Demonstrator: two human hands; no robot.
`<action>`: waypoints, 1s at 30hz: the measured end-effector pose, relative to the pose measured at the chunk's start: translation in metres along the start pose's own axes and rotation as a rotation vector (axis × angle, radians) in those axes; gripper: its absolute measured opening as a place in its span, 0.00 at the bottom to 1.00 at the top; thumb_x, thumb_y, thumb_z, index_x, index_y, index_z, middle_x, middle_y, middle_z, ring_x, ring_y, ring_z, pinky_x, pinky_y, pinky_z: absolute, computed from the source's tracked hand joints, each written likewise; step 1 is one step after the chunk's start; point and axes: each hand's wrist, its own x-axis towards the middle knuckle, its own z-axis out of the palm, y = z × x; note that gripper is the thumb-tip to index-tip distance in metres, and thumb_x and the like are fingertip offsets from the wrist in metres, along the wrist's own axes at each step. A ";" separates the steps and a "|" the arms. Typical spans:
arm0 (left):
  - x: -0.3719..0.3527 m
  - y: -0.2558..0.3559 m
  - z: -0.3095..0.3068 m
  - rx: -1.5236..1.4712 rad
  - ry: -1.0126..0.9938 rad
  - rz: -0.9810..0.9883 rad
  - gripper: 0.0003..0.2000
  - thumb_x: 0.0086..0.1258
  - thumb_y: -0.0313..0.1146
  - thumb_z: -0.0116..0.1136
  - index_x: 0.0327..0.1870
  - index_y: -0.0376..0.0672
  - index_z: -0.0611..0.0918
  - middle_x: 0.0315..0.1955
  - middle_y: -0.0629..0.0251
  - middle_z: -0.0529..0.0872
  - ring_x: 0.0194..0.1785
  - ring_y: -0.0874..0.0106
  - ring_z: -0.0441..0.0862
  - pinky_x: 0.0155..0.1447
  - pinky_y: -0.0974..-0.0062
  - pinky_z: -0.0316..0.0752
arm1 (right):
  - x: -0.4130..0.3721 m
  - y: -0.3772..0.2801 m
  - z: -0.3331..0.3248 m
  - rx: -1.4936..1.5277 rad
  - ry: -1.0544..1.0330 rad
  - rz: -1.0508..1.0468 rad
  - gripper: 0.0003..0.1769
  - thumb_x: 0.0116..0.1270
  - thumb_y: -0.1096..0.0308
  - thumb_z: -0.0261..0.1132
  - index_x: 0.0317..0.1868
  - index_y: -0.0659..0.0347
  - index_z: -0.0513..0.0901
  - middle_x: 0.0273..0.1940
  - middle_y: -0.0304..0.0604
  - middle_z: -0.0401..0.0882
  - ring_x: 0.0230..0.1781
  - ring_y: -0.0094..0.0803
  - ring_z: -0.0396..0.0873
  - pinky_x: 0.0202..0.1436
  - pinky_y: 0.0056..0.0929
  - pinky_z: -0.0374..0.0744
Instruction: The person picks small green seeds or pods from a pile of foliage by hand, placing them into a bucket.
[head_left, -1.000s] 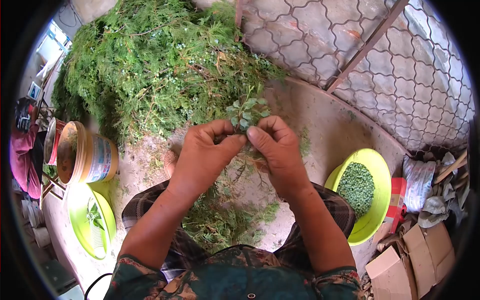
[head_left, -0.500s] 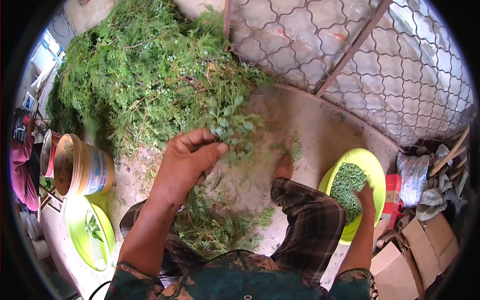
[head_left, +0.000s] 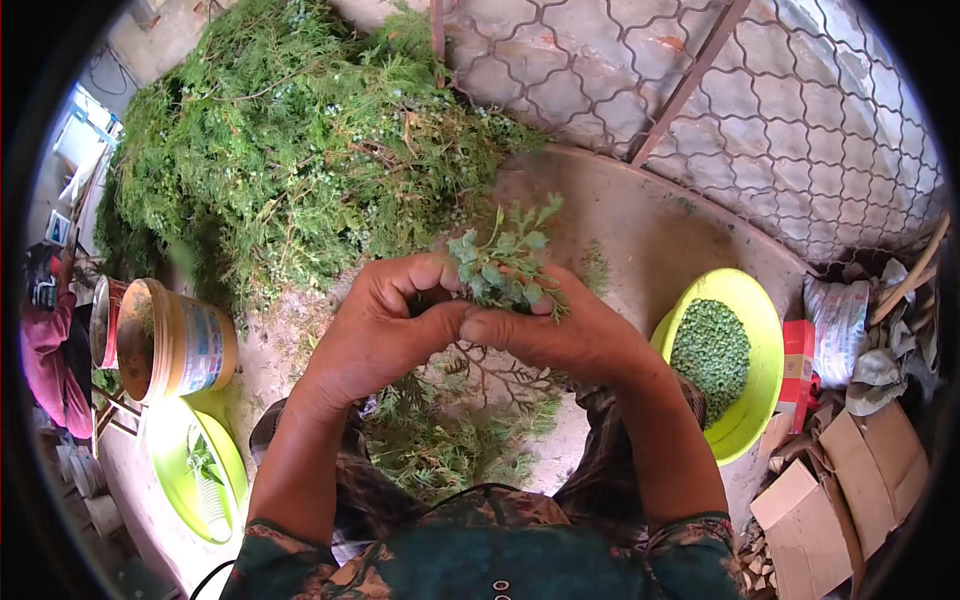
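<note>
Both hands meet in the middle of the view at a conifer sprig (head_left: 500,268) bearing pale green, knobbly cones. My left hand (head_left: 390,325) is closed, pinching the sprig between thumb and fingers. From the other side my right hand (head_left: 560,325) closes on the same sprig, its thumb against the left thumb and its curled fingers partly hidden. A bare, branching stem (head_left: 500,375) shows below the hands. To the right, a yellow-green basin (head_left: 765,330) holds many small green cones (head_left: 712,350).
A large heap of cut conifer branches (head_left: 290,150) fills the upper left. Stripped greenery (head_left: 450,440) lies between my legs. Buckets (head_left: 180,340) and another yellow-green basin (head_left: 240,470) stand left, near a person in pink (head_left: 55,360). Cardboard (head_left: 810,520) lies right; wire mesh (head_left: 640,80) stands behind.
My right hand has left the cones in the right basin and come to the sprig in the middle. My left hand still holds the sprig, now slightly to the right.
</note>
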 end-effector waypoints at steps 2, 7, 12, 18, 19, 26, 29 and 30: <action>-0.003 0.004 -0.002 -0.016 0.012 -0.063 0.01 0.63 0.23 0.59 0.31 0.40 0.80 0.23 0.79 0.77 0.28 0.89 0.68 0.31 0.88 0.63 | 0.003 0.010 0.002 -0.014 0.028 -0.140 0.24 0.62 0.56 0.65 0.51 0.64 0.76 0.39 0.40 0.79 0.41 0.23 0.72 0.46 0.26 0.73; -0.006 0.016 -0.013 -0.021 -0.012 -0.228 0.02 0.62 0.26 0.61 0.29 0.39 0.81 0.22 0.79 0.77 0.27 0.88 0.69 0.30 0.86 0.64 | -0.001 0.000 -0.012 -0.200 -0.016 0.023 0.18 0.65 0.59 0.63 0.49 0.62 0.77 0.35 0.36 0.77 0.36 0.21 0.69 0.41 0.25 0.72; -0.004 0.024 -0.004 -0.053 0.034 -0.340 0.02 0.60 0.27 0.62 0.30 0.39 0.82 0.20 0.79 0.76 0.25 0.88 0.68 0.28 0.86 0.63 | -0.006 -0.010 -0.012 -0.101 -0.032 0.016 0.15 0.66 0.60 0.61 0.47 0.62 0.77 0.29 0.32 0.74 0.30 0.19 0.66 0.34 0.23 0.69; -0.005 0.017 -0.008 0.025 0.053 -0.315 0.03 0.59 0.27 0.63 0.32 0.39 0.83 0.22 0.75 0.80 0.24 0.88 0.70 0.28 0.87 0.65 | -0.015 -0.011 -0.024 -0.044 -0.103 0.328 0.12 0.66 0.61 0.59 0.37 0.63 0.76 0.23 0.31 0.70 0.23 0.18 0.64 0.26 0.23 0.68; -0.007 0.022 -0.016 0.024 0.051 -0.315 0.03 0.59 0.27 0.63 0.32 0.39 0.83 0.22 0.75 0.80 0.24 0.88 0.70 0.28 0.87 0.65 | -0.020 -0.009 -0.033 -0.078 -0.068 0.287 0.12 0.66 0.61 0.58 0.34 0.62 0.75 0.21 0.32 0.70 0.20 0.18 0.65 0.24 0.22 0.68; -0.012 0.024 -0.038 -0.178 0.314 -0.388 0.08 0.58 0.27 0.65 0.38 0.39 0.81 0.24 0.71 0.82 0.17 0.85 0.71 0.19 0.88 0.65 | -0.021 0.009 -0.055 0.732 0.189 0.101 0.14 0.69 0.59 0.55 0.41 0.64 0.74 0.31 0.46 0.77 0.27 0.29 0.78 0.20 0.27 0.79; -0.006 0.017 -0.028 -0.170 0.297 -0.360 0.08 0.59 0.26 0.65 0.39 0.38 0.81 0.23 0.72 0.81 0.16 0.85 0.69 0.16 0.88 0.62 | -0.012 0.009 -0.039 0.930 0.259 0.104 0.18 0.69 0.58 0.54 0.47 0.65 0.74 0.40 0.51 0.77 0.31 0.33 0.80 0.24 0.32 0.83; -0.005 0.017 -0.027 -0.172 0.292 -0.355 0.08 0.59 0.26 0.65 0.38 0.39 0.81 0.23 0.72 0.81 0.16 0.86 0.69 0.15 0.88 0.60 | -0.011 0.009 -0.037 0.997 0.221 0.122 0.19 0.70 0.57 0.54 0.50 0.66 0.73 0.43 0.53 0.77 0.33 0.34 0.81 0.26 0.34 0.85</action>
